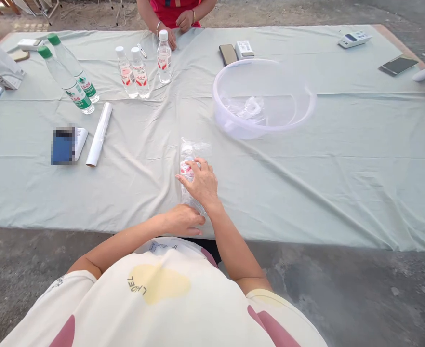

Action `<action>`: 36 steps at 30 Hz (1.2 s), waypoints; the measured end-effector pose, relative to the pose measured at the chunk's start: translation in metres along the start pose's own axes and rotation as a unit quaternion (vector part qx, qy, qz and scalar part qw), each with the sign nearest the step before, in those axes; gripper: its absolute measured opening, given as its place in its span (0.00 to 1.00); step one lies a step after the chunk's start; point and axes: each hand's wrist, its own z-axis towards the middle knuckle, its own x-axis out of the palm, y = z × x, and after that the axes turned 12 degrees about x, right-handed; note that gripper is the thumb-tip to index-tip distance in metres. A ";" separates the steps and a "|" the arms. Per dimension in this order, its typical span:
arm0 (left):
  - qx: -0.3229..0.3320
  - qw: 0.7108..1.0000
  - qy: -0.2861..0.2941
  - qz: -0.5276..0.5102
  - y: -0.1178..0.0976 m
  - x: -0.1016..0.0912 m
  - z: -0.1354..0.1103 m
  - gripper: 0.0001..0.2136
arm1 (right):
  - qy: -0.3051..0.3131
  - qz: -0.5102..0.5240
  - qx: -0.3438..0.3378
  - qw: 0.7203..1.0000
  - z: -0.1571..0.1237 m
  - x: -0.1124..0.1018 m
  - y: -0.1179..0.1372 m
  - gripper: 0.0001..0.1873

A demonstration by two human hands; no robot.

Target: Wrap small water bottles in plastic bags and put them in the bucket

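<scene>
A small water bottle with a white cap and a red-and-white label lies on the cloth in front of me, its cap pointing away. Clear plastic film is loosely around it and spreads past the cap. My right hand reaches over the bottle, thumb on its left side and fingers curled on its right, gripping it through the film. Closer to the table's edge, my left hand has its fingers curled at the near end of the film; the exact hold is partly hidden.
A clear plastic tub with crumpled film inside stands ahead right. To the left are a film roll, a blue booklet and green-capped bottles. Small bottles stand farther back. Opposite, a person's hands rest near the edge.
</scene>
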 end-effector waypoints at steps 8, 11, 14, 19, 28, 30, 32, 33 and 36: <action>-0.201 0.946 -0.190 -0.167 0.016 -0.030 -0.033 0.09 | 0.024 0.067 0.138 0.988 -0.014 -0.017 -0.039 0.38; -0.242 0.903 -0.230 -0.268 0.027 -0.031 -0.022 0.10 | 0.042 0.122 0.176 0.976 -0.012 -0.021 -0.049 0.36; -0.262 0.859 -0.253 -0.360 0.029 -0.034 -0.005 0.13 | 0.067 0.204 0.226 0.950 -0.010 -0.023 -0.057 0.35; -0.265 0.808 -0.245 -0.465 0.013 -0.031 0.024 0.22 | 0.089 0.388 0.281 0.873 -0.021 -0.014 -0.054 0.38; -0.255 0.775 -0.338 -0.470 0.010 -0.011 0.017 0.30 | 0.116 0.376 0.246 0.886 -0.046 -0.028 -0.047 0.32; -0.248 0.778 -0.332 -0.473 0.016 -0.018 0.006 0.28 | 0.066 0.331 0.211 0.917 -0.039 -0.046 -0.052 0.22; -0.245 0.782 -0.322 -0.474 0.021 -0.024 -0.004 0.26 | -0.012 0.319 0.152 0.935 -0.023 -0.061 -0.056 0.22; -0.242 0.782 -0.318 -0.479 0.023 -0.026 -0.009 0.25 | -0.036 0.322 0.112 0.939 -0.013 -0.065 -0.058 0.23; -0.224 0.771 -0.318 -0.504 0.025 -0.028 -0.021 0.21 | -0.008 0.339 0.025 0.940 0.019 -0.060 -0.065 0.25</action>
